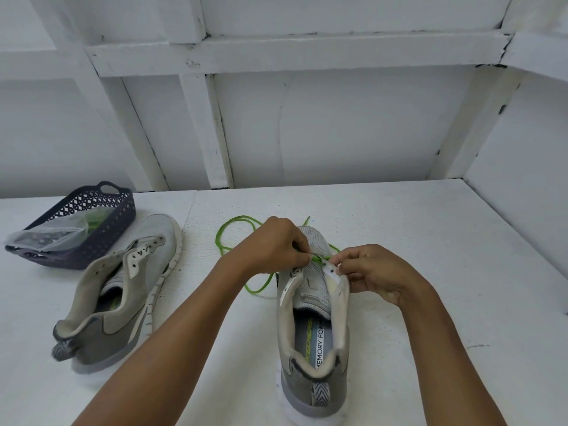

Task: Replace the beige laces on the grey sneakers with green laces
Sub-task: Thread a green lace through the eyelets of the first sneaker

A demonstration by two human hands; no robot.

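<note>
Two hands work the sneaker [313, 281] at 6 o'clock: my left hand [276, 244] pinches the green lace [259, 285], my right hand [378, 272] pinches the eyelet flap [333, 272] steady for threading. Slack loops at 12; unlaced sneaker [123, 290] at 9.

A white tabletop [399, 241] with a rough, speckled surface fills the lower half of the view. A thin seam [192, 207] runs in from its far edge near the left side. Behind the far edge rises a white-painted back wall [353, 127] of flat panels, crossed by a horizontal batten [307, 53] and slanting upright posts [206, 130]. Paint is chipped dark at several joints. A white side wall [528, 179] stands along the right edge. The light is soft and even.
</note>
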